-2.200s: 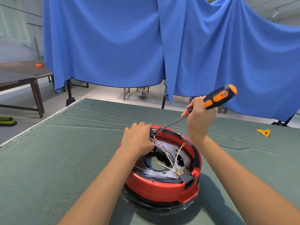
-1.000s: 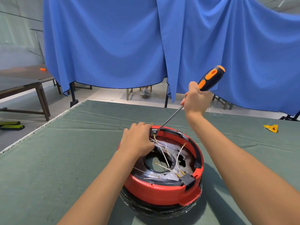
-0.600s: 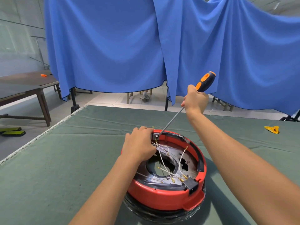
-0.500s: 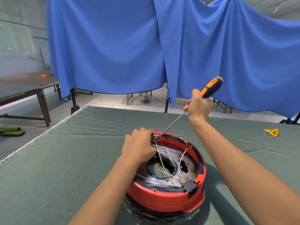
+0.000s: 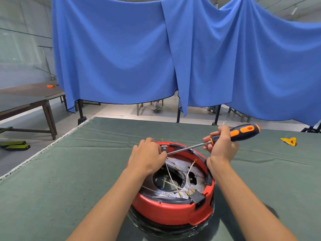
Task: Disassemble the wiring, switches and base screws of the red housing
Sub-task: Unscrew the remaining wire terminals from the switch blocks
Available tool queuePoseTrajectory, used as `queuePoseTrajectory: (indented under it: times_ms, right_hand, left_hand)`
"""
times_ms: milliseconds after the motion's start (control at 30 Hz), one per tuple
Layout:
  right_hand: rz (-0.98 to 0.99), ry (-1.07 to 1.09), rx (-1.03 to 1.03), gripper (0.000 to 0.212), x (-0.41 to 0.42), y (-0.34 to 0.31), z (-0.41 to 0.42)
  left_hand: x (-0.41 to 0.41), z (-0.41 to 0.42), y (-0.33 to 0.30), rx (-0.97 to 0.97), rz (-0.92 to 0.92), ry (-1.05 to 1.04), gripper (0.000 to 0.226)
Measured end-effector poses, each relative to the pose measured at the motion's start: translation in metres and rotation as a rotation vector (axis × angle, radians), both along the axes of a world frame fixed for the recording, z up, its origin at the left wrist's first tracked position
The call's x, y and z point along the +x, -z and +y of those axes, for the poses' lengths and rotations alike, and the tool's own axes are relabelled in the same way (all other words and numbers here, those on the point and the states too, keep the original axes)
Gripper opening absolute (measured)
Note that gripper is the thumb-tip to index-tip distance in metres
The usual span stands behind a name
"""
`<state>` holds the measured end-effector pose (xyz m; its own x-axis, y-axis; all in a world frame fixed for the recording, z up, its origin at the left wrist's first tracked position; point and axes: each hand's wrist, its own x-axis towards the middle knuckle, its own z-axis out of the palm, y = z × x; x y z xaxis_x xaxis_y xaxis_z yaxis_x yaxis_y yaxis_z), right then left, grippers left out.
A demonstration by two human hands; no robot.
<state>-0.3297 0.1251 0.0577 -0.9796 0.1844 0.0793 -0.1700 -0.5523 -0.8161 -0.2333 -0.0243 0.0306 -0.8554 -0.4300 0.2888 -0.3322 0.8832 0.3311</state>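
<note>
Green felt table (image 5: 52, 188), blue curtain (image 5: 121, 58) behind, wooden bench (image 5: 26, 101) off left, yellow scrap (image 5: 289, 141) far right. Red housing (image 5: 166, 211) sits dead centre; left hand (image 5: 147, 159) pinches a small black switch (image 5: 164, 148) at its far rim, right hand (image 5: 221, 146) grips the screwdriver (image 5: 239, 132).
</note>
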Motion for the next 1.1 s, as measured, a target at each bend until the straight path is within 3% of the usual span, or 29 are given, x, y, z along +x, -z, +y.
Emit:
queuePoseTrajectory:
  times_ms: [200,367,667,733,867,1100]
  right_hand:
    - [-0.031,-0.002,0.005,0.027,0.006,0.001,0.008]
    - [-0.045,-0.039,0.018,0.028,0.009,0.003,0.012]
    - [-0.042,-0.049,0.015,0.026,0.013,0.003,0.017]
    - [-0.035,-0.038,-0.008,0.027,0.014,0.003,0.018]
    - [-0.08,-0.038,-0.096,0.028,0.013,0.002,0.021]
    - [-0.164,-0.084,-0.284,0.027,0.004,-0.016,0.028]
  left_hand:
    - [0.002,0.0,-0.002,0.035,-0.023,0.049,0.019]
    - [0.002,0.003,0.003,-0.094,-0.111,0.094,0.03]
    - [-0.008,0.023,-0.007,-0.026,-0.144,-0.048,0.021]
    - [-0.009,0.027,-0.011,0.064,-0.127,-0.093,0.024]
    - [-0.005,0.02,-0.035,0.435,0.054,-0.16,0.039]
    - [0.004,0.022,-0.066,0.635,0.287,-0.149,0.025]
